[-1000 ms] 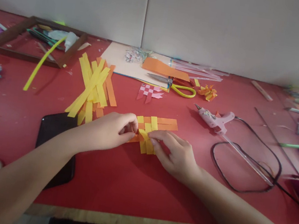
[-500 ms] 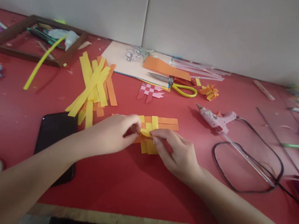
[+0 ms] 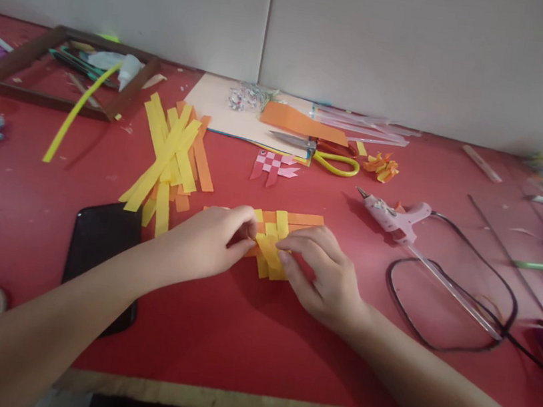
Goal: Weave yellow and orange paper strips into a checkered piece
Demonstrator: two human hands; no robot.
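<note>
A small weave of yellow and orange paper strips (image 3: 280, 226) lies on the red table (image 3: 243, 334) in the middle. My left hand (image 3: 208, 242) is closed in a pinch on the weave's left edge. My right hand (image 3: 325, 275) rests on its right side, fingers curled and pinching a yellow strip (image 3: 269, 252) near the centre. A loose pile of yellow and orange strips (image 3: 172, 156) lies to the left, a little behind my left hand.
A black phone (image 3: 101, 247) lies under my left forearm. A pink glue gun (image 3: 393, 217) with its black cable (image 3: 449, 303) sits to the right. Yellow-handled scissors (image 3: 326, 157), a pink woven piece (image 3: 271, 165), card sheets and a wooden frame (image 3: 62, 70) are farther back.
My right hand's fingers have shifted up and left over the weave and curled onto a yellow strip. My left hand has stayed at the left edge.
</note>
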